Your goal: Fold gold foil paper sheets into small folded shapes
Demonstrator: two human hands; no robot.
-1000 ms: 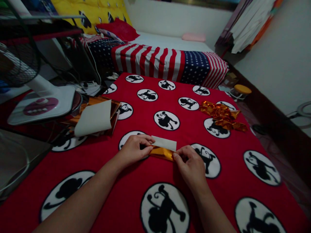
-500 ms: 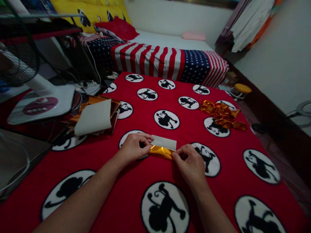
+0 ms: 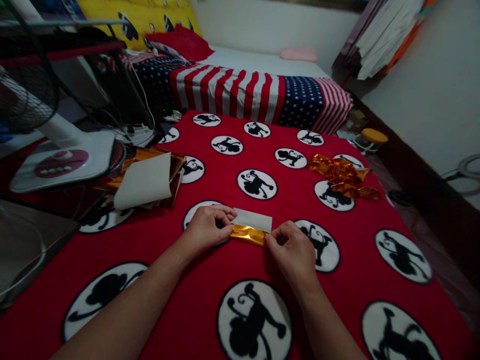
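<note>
Between my hands is a small sheet of gold foil paper (image 3: 249, 234), its near part folded over to show the shiny gold side and its far part showing the pale back. My left hand (image 3: 210, 225) pinches the left end of the fold between thumb and fingers. At the right end, my right hand (image 3: 292, 248) grips the same fold with thumb and forefinger. The paper is at or just above the red cloth (image 3: 180, 310), which is printed with black figures in white circles.
Left of my hands lies a stack of foil sheets (image 3: 144, 182), pale side up on top. Folded gold foil pieces (image 3: 339, 175) are heaped at the right. A white fan base (image 3: 63, 160) stands at the left edge. Beyond is a bed (image 3: 240, 92) with a flag-patterned cover.
Both hands stay almost in place on the paper. The gold fold looks slightly flatter, with its highlights shifted.
</note>
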